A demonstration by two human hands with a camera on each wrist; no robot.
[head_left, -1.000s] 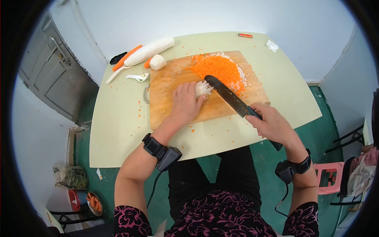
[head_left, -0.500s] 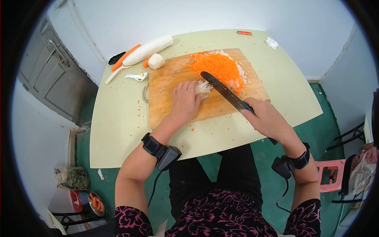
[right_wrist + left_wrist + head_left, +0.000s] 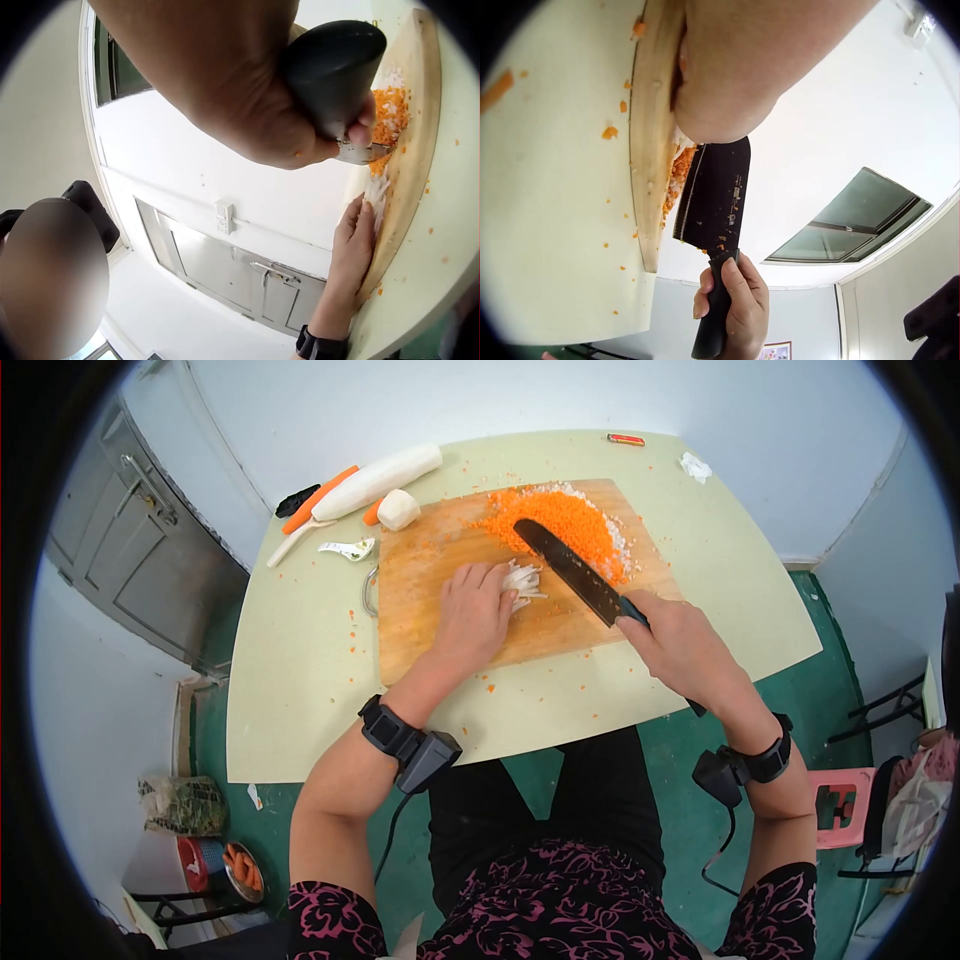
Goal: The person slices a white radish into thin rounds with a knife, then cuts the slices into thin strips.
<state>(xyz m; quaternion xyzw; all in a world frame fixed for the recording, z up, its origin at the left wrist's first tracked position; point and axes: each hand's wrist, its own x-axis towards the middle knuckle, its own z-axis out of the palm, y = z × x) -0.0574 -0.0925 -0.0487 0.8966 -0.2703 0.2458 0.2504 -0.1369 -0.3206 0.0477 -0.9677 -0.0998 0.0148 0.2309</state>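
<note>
On the wooden cutting board (image 3: 430, 645), my left hand (image 3: 472, 612) holds a bundle of thin white radish strips (image 3: 524, 586), their cut ends poking out past the fingertips on the right. My right hand (image 3: 688, 648) grips the dark handle (image 3: 715, 315) of a broad black kitchen knife (image 3: 570, 568). Its blade slants just right of the strips, and its tip overlaps a heap of finely diced carrot (image 3: 560, 523) in the head view. White radish bits (image 3: 622, 550) edge that heap. In the left wrist view, small orange crumbs stick to the blade.
At the table's back left lie a long white radish (image 3: 385, 480), a carrot (image 3: 325, 496) and a cut radish chunk (image 3: 399, 510). A patterned spoon (image 3: 348, 549) is left of the board. A red lighter (image 3: 626, 439) and crumpled tissue (image 3: 695, 467) lie at the back right.
The knife and my right hand have moved farther from my body, bringing the blade tip over the carrot heap. My left hand stays almost in place on the strips.
</note>
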